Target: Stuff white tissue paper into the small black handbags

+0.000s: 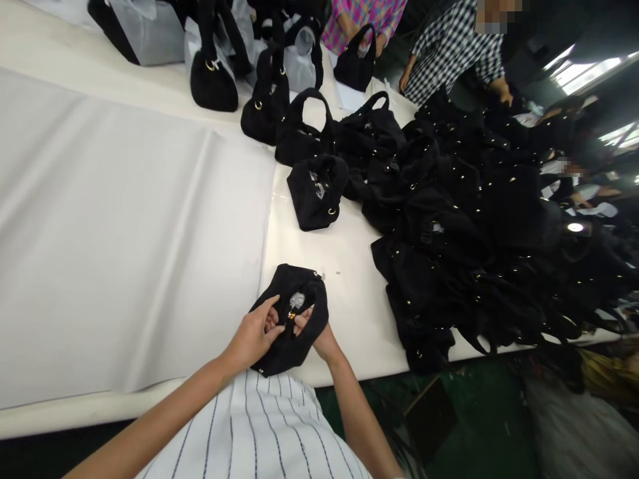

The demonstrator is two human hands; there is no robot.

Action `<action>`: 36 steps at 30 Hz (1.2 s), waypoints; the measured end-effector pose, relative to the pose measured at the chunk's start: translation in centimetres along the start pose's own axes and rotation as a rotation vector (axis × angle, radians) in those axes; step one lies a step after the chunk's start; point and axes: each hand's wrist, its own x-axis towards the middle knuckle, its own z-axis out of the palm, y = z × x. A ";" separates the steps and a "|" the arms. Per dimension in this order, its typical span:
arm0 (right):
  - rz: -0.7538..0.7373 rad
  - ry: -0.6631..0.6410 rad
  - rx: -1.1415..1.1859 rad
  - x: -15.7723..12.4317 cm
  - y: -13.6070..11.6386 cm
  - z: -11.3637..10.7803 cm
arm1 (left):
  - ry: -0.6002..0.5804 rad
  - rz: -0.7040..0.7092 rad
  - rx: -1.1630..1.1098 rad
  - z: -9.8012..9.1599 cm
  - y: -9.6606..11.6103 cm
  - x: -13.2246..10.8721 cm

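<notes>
A black handbag (287,356) lies at the table's front edge, its opening facing up, with a gold-coloured clasp (291,315) and clear plastic (297,300) inside. My left hand (257,332) is at the left side of the opening, thumb and fingers closed on the bag's edge near the clasp. On the other side, my right hand (312,327) reaches in under the handle, its fingers curled close to the clasp. What the right fingers hold is too small to make out.
White sheeting (124,233) covers the table (349,299) on the left. Beyond my bag stands another black bag (312,199). A large heap of black bags (449,219) fills the right. Two people (454,50) are across the table.
</notes>
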 end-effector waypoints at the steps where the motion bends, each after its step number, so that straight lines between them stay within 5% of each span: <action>1: -0.010 0.002 0.005 0.1 -0.5 0.2 | -0.007 -0.024 -0.031 -0.2 -0.2 0.1; 23: 0.168 -0.203 -0.107 2.8 -2.6 -0.7 | 0.013 0.001 0.136 0.1 -0.9 1.2; 31: 0.116 -0.020 -0.018 2.3 -3.0 1.3 | 0.021 -0.174 -0.280 -1.9 -0.3 2.3; 36: 0.073 0.268 0.200 1.3 0.7 -0.3 | 0.251 -0.331 -0.247 -3.3 -3.0 1.6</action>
